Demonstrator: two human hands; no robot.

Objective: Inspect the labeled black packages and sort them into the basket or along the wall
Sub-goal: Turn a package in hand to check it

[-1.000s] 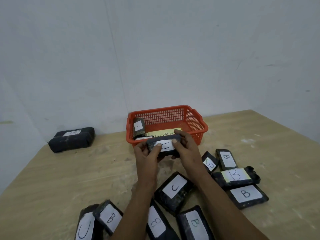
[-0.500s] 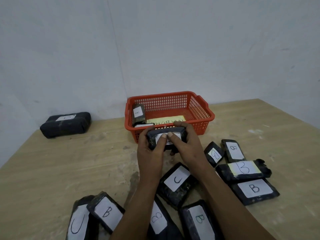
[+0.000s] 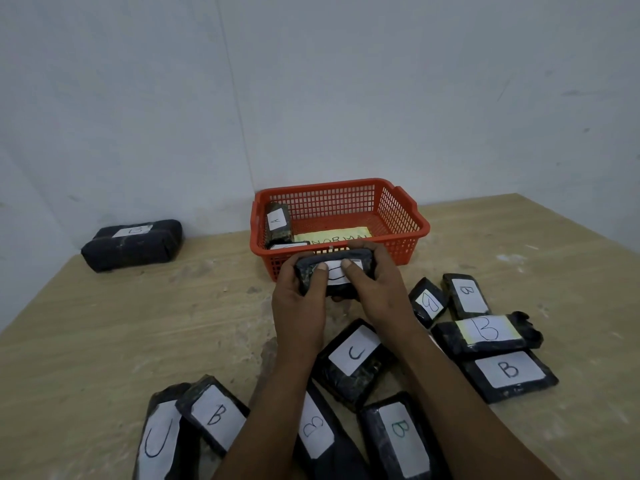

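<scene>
Both hands hold one black package (image 3: 334, 270) with a white label, just in front of the red basket (image 3: 407, 220). My left hand (image 3: 299, 299) grips its left end and my right hand (image 3: 374, 289) grips its right end, thumbs on the label. The basket holds a package marked A (image 3: 277, 221), another partly hidden package and a yellow sheet reading NORMAL (image 3: 334, 237). A larger black package marked B (image 3: 133, 244) lies against the wall at the left.
Several labeled black packages lie on the wooden table (image 3: 104, 341) near me: C (image 3: 353, 358) under my arms, B ones (image 3: 509, 372) to the right, B (image 3: 214, 414) and C (image 3: 157, 441) at the lower left. Walls close off the back.
My thumbs have slid inward over the held package's label and the package has turned a little in my hands. The camera has tilted, so the table sits lower in view.
</scene>
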